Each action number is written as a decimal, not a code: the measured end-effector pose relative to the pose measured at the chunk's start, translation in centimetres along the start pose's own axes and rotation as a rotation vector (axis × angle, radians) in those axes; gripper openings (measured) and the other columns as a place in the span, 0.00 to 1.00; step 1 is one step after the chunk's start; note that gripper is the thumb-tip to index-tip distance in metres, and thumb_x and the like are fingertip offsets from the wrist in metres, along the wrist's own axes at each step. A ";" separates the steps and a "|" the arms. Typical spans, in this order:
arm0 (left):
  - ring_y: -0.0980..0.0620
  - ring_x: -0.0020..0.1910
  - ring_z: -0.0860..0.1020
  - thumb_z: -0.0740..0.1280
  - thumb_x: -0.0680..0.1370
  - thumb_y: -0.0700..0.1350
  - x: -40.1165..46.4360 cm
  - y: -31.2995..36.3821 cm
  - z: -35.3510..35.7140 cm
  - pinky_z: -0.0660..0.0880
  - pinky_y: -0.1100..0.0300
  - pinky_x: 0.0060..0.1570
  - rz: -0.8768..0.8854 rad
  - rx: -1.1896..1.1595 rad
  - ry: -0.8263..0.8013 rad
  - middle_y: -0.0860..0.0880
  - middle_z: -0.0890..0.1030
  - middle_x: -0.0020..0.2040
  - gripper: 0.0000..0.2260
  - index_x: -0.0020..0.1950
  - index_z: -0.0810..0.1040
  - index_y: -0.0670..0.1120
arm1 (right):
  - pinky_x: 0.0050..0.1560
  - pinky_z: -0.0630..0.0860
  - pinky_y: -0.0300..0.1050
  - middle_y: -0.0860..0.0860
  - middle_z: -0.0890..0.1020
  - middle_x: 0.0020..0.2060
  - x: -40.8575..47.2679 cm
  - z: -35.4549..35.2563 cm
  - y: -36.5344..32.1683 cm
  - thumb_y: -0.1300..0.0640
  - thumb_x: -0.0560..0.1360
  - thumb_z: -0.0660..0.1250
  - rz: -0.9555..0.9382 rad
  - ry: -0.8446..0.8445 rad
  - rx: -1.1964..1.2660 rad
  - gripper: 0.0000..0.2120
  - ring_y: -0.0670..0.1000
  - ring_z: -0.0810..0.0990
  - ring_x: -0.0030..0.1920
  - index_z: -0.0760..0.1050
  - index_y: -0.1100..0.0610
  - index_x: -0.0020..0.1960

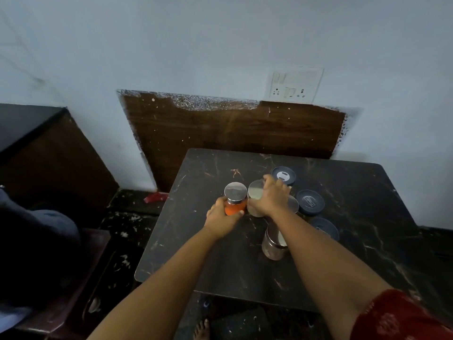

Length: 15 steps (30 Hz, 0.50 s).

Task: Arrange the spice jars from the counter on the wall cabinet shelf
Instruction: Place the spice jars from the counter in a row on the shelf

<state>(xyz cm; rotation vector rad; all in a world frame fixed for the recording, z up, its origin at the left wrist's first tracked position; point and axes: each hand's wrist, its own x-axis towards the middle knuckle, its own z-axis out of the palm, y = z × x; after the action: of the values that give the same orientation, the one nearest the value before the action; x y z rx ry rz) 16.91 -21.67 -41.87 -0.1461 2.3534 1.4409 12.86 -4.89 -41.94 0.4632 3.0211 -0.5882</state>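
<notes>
Bare forearms, a red patterned sleeve [397,317] on the right arm.

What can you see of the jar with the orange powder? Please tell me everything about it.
The orange jar is a small clear jar, glass or plastic by its look, filled with orange powder and closed by a round shiny metal lid. It stands upright on the dark marbled table, at the left edge of the group of jars. The left hand grips its body from the near side. A clear jar stands close on its right.
</notes>
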 end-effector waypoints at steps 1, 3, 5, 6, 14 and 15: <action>0.46 0.60 0.75 0.73 0.72 0.53 -0.3 0.8 0.0 0.74 0.50 0.60 -0.091 -0.283 -0.034 0.46 0.74 0.63 0.30 0.70 0.65 0.47 | 0.69 0.65 0.56 0.57 0.69 0.65 0.3 -1.8 -0.3 0.38 0.64 0.73 0.013 0.055 0.110 0.39 0.60 0.67 0.67 0.64 0.50 0.69; 0.45 0.54 0.78 0.71 0.74 0.54 -0.8 2.3 -0.1 0.75 0.50 0.59 -0.309 -0.877 -0.091 0.42 0.78 0.55 0.24 0.63 0.70 0.43 | 0.58 0.74 0.51 0.54 0.69 0.60 0.8 -6.5 -1.3 0.39 0.64 0.75 0.031 0.110 0.361 0.35 0.56 0.72 0.60 0.68 0.49 0.65; 0.40 0.61 0.75 0.67 0.76 0.57 -0.9 3.7 -0.2 0.69 0.48 0.68 -0.399 -1.212 -0.147 0.38 0.76 0.60 0.28 0.67 0.68 0.41 | 0.48 0.75 0.47 0.51 0.69 0.58 0.8 -11.4 -2.5 0.41 0.65 0.74 0.013 0.074 0.563 0.31 0.52 0.72 0.56 0.70 0.49 0.64; 0.38 0.66 0.72 0.65 0.76 0.60 -0.8 4.3 0.0 0.67 0.46 0.69 -0.397 -1.280 -0.179 0.36 0.73 0.65 0.33 0.72 0.64 0.41 | 0.47 0.75 0.47 0.49 0.70 0.58 0.5 -13.5 -3.0 0.42 0.66 0.74 -0.011 0.039 0.648 0.29 0.51 0.72 0.55 0.71 0.48 0.63; 0.40 0.60 0.78 0.64 0.75 0.62 -2.7 11.1 0.2 0.79 0.50 0.56 -0.131 -1.395 -0.536 0.36 0.74 0.68 0.33 0.71 0.71 0.40 | 0.54 0.77 0.52 0.55 0.77 0.60 -3.1 -15.9 -2.8 0.48 0.73 0.72 -0.036 -0.198 1.369 0.24 0.56 0.77 0.57 0.71 0.49 0.66; 0.42 0.59 0.78 0.65 0.75 0.60 -2.8 11.7 0.3 0.78 0.52 0.56 -0.086 -1.341 -0.492 0.37 0.75 0.68 0.31 0.70 0.72 0.41 | 0.52 0.78 0.51 0.55 0.77 0.61 -3.3 -15.4 -2.5 0.46 0.72 0.72 -0.004 -0.173 1.444 0.26 0.56 0.78 0.58 0.70 0.50 0.67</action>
<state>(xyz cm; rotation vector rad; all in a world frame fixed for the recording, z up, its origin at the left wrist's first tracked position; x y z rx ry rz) 16.35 -16.16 -31.14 -0.1900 0.7155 2.3799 15.68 -2.28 -26.46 0.3291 1.8962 -2.5103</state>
